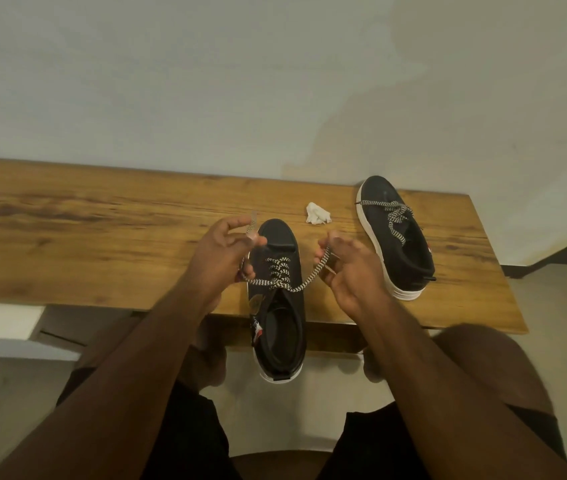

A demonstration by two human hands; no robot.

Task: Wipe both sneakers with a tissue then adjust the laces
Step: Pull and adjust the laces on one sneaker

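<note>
A black sneaker with a white sole (280, 327) lies in the middle, toe on the wooden bench (102, 237), heel overhanging the front edge. Its black-and-white checked lace (304, 282) is pulled out to both sides. My left hand (221, 258) grips the left lace end, and my right hand (348, 268) grips the right lace end. The second black sneaker (396, 240) rests on the bench to the right, its laces loosely tied. A crumpled white tissue (317, 213) lies on the bench between the two shoes.
The bench stands against a pale wall (275, 81) and ends at the right near the second sneaker. My knees and dark shorts (192, 438) are below the front edge. A light floor (552, 306) shows to the right.
</note>
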